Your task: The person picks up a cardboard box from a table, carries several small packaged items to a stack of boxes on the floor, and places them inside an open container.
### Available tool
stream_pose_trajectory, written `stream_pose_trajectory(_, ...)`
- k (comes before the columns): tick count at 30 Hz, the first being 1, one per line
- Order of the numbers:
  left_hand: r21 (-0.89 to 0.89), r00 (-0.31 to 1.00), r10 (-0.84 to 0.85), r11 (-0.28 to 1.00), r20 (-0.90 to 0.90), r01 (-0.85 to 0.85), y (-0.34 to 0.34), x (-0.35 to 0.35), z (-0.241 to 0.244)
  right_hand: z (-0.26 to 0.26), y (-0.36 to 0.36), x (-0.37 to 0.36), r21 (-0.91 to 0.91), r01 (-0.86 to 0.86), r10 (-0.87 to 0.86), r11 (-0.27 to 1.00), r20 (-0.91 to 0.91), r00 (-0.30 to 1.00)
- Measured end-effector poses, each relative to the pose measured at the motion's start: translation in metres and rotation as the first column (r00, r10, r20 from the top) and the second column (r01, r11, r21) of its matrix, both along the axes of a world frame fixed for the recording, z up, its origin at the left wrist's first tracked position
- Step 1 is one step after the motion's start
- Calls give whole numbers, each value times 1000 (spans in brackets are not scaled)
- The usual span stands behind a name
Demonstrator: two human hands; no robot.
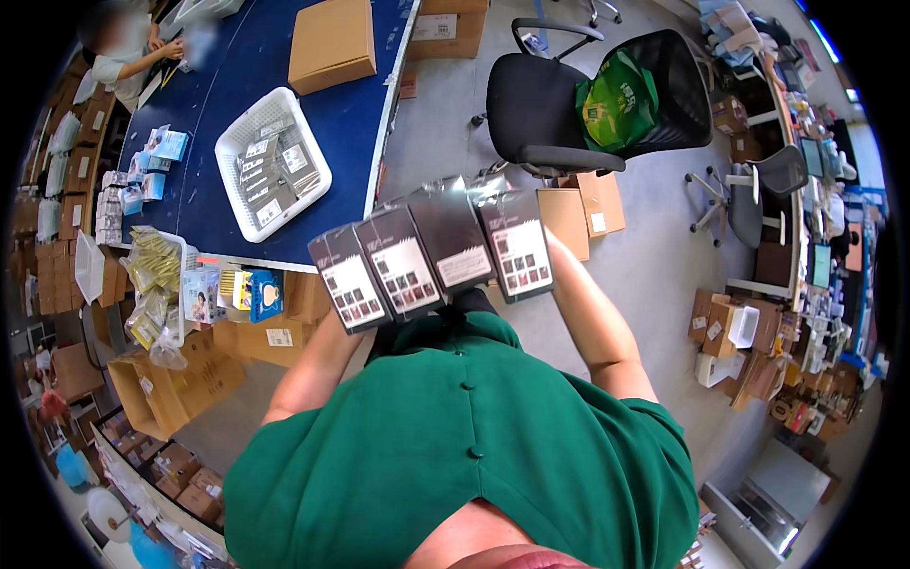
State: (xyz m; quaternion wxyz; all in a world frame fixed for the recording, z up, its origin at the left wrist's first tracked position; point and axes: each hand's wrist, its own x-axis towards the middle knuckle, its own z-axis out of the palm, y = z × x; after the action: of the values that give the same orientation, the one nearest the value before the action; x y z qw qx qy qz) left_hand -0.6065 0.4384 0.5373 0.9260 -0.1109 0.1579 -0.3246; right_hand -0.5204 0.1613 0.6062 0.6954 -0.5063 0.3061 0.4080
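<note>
Several dark boxes in glossy clear wrap [398, 263], with white printed panels, stand side by side in a row in front of my chest. My forearms reach to the two ends of the row, but the boxes hide both hands, so I cannot see my fingers. The row is held up off the table, beyond its near corner. On the blue table [341, 142] a white perforated plastic basket [323, 167] holds several similar dark wrapped boxes [266, 178]. A closed brown cardboard box [332, 43] lies behind the basket.
A black office chair [530, 107] bears a green bag [618, 103]. Cardboard boxes [565, 220] stand on the floor by it. Small blue-white boxes [167, 144] lie on the table's left part. A basket of yellow packets [153, 259] is at the near left. Another person [124, 67] works far left.
</note>
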Motion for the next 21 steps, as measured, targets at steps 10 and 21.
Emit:
stream_pose_trajectory(10, -10, 964, 90, 996, 249, -91, -53, 140, 73, 123, -54, 142, -38, -215, 217, 976, 95, 971)
stream_pose_trajectory(21, -18, 945, 7, 1000, 327, -1, -58, 256, 102, 182, -1, 222, -238, -157, 244, 959, 404, 881)
